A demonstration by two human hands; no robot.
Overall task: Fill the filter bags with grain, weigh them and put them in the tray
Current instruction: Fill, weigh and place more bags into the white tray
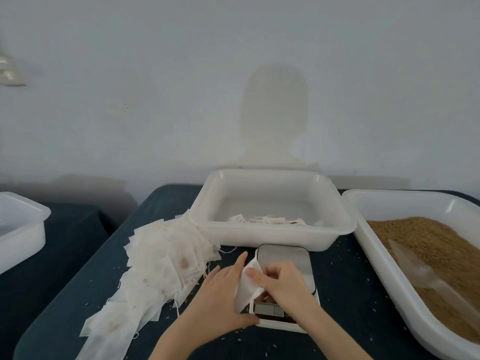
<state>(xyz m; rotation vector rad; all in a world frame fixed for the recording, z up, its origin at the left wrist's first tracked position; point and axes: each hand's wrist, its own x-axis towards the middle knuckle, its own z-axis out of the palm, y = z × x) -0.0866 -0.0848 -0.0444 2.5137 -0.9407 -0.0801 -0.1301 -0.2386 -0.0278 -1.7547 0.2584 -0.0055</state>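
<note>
Table covered in dark blue cloth (pixel 342 276), bearing a white plastic tub of brown grain (pixel 441 245) at right, a white plastic tray (pixel 272 231) holding filled bags (far centre), and a heap of empty white filter bags (pixel 155 263) at left. White digital scale (pixel 285 261), near centre. Above it, one white filter bag (pixel 246 287): right hand (pixel 283 284) pinches it with curled fingers; left hand (pixel 220 294), fingers straight, lies against its side.
</note>
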